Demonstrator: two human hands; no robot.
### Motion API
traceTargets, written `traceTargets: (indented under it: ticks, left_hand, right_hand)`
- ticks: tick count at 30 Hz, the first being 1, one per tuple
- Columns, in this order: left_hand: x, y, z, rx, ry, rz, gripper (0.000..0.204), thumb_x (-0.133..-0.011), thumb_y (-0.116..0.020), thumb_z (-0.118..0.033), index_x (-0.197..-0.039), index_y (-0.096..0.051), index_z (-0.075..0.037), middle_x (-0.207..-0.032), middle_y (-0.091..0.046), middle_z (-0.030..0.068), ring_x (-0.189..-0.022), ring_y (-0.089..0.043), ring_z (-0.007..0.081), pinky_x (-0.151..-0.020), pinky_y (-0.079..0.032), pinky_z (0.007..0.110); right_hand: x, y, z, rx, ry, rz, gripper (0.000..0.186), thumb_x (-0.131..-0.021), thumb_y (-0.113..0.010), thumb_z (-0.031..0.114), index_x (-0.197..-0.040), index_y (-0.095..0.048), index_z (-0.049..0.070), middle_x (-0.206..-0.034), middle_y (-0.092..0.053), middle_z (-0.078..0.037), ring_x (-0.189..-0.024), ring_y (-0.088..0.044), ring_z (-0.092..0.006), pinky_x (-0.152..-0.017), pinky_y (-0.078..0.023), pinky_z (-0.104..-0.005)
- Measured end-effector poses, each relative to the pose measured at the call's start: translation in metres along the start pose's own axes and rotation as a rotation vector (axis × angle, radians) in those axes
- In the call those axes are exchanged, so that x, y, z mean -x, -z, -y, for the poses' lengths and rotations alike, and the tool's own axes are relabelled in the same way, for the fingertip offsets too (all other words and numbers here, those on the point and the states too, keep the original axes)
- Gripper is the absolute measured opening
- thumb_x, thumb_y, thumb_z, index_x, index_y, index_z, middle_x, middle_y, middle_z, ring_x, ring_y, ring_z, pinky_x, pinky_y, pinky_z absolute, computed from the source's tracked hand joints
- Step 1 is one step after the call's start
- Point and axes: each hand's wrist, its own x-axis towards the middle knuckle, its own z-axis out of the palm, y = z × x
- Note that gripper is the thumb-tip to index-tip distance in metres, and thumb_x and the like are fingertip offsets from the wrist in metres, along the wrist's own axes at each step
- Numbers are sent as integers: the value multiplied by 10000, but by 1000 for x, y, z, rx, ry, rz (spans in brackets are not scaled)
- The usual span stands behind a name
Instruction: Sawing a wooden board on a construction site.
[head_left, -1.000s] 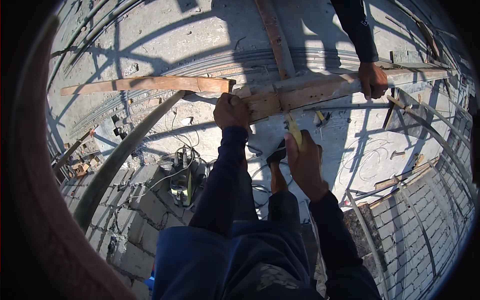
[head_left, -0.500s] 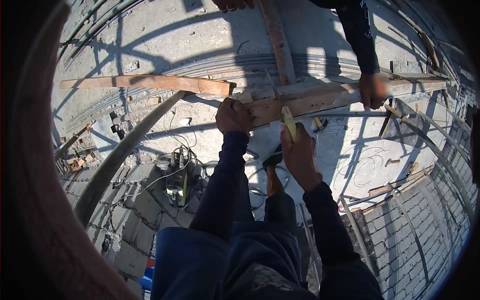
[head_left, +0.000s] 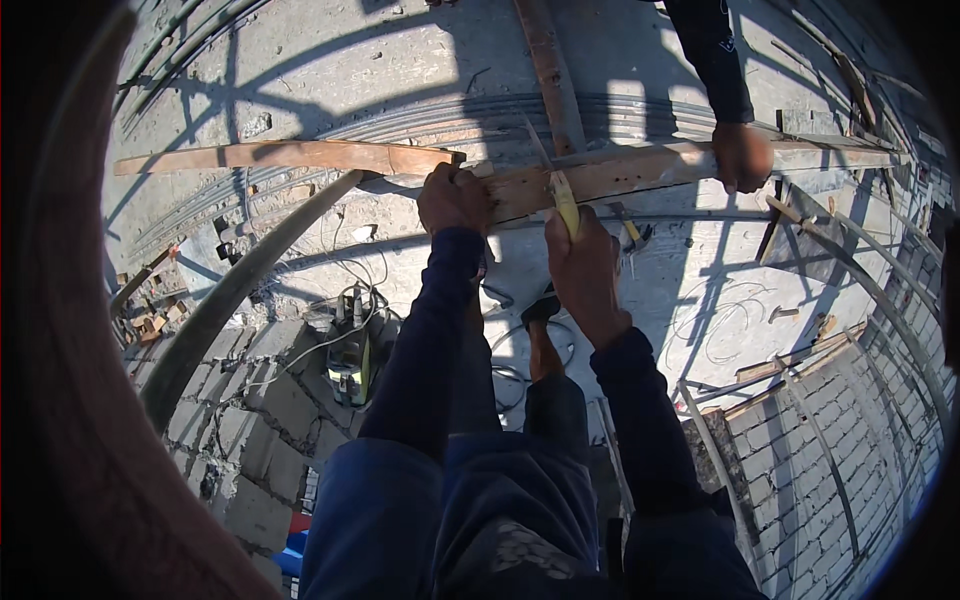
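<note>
A long wooden beam (head_left: 640, 172) lies crosswise in front of me. My left hand (head_left: 455, 200) is closed around its left end. In my right hand (head_left: 588, 265) is a handsaw (head_left: 565, 203) with a yellow handle, my fingers wrapped round the grip. Its thin blade crosses the beam a little right of my left hand, and the tip sticks out past the far edge. Farther right, a co-worker's hand (head_left: 742, 157) presses on top of the same beam. A second wooden plank (head_left: 290, 155) extends left from near my left hand.
A hammer (head_left: 633, 232) lies on the concrete below the beam. A green and black machine (head_left: 350, 370) with a cable stands at lower left beside concrete blocks (head_left: 255, 430). A curved pole (head_left: 245, 295) rises at left. An upright timber (head_left: 552, 75) extends away beyond the beam.
My right hand has pushed the saw away from me, so more blade shows past the beam. The co-worker's other hand at the top edge has mostly left the view.
</note>
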Motion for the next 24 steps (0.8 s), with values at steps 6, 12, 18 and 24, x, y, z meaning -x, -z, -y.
traceTargets:
  ticks: [6,12,18,24]
  left_hand:
    - [2,11,6,-27,65,28,282,-789,-475,-214,-832,-667,-12,-797,-655,236,-771,-639,404,-730,-498,449]
    - [12,19,-4,2,56,37,282,-758,-475,-214,-799,-661,-6,-807,-652,242,-767,-630,415,-740,-489,459]
    - [-4,8,8,-51,51,13,302,-763,-461,-214,-820,-667,-1,-812,-649,251,-796,-630,424,-753,-483,467]
    - [5,17,4,-1,39,25,290,-749,-465,-202,-814,-662,0,-781,-648,249,-773,-640,400,-740,-486,450]
  right_hand:
    - [113,67,31,-106,-284,132,237,-910,-545,230,-959,-526,-2,-682,-610,-176,-600,-639,-326,-549,-487,-398]
    - [68,36,5,-93,-186,103,254,-918,-551,231,-865,-527,-16,-624,-586,-186,-590,-627,-371,-527,-474,-406]
    - [53,21,9,-22,-40,106,275,-912,-562,252,-867,-505,-14,-609,-552,-191,-572,-581,-391,-522,-445,-421]
    - [132,76,8,-75,-257,162,216,-896,-572,215,-912,-542,2,-612,-589,-149,-547,-627,-316,-528,-482,-407]
